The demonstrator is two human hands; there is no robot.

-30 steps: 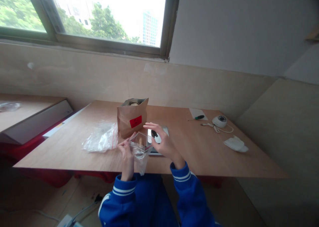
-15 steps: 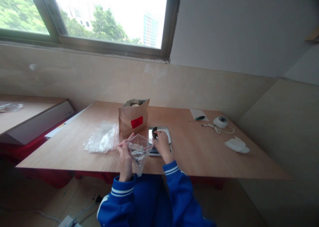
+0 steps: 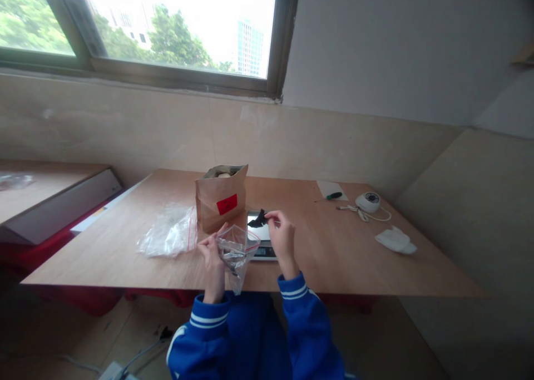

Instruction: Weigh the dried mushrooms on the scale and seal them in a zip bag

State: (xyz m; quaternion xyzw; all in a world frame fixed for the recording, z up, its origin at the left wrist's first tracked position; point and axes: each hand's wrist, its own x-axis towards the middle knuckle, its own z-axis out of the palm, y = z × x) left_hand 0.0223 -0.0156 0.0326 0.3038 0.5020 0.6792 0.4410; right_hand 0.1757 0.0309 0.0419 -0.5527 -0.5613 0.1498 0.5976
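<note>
My left hand (image 3: 212, 263) is closed on the edge of a clear zip bag (image 3: 238, 260) with a red seal line; something dark lies inside it, too unclear to name. My right hand (image 3: 282, 238) pinches a thin, dark, irregular piece (image 3: 258, 219) and holds it over a small digital scale (image 3: 263, 235). The scale has a shiny plate, a display at its front, and is partly covered by the bag and the hand. Behind the left hand stands an open brown paper pouch (image 3: 208, 202) with a red label.
A pile of clear zip bags (image 3: 164, 238) lies left of the pouch. To the right are a green-handled screwdriver (image 3: 334, 196) on white paper, a white dome camera (image 3: 367, 202) with its cable, and a crumpled white wrapper (image 3: 395, 240). The table's front edge is near my lap.
My right hand has moved slightly right and up from the bag's mouth, lifting the dark piece into clearer view above the scale. The left hand still holds the bag, shifted slightly right.
</note>
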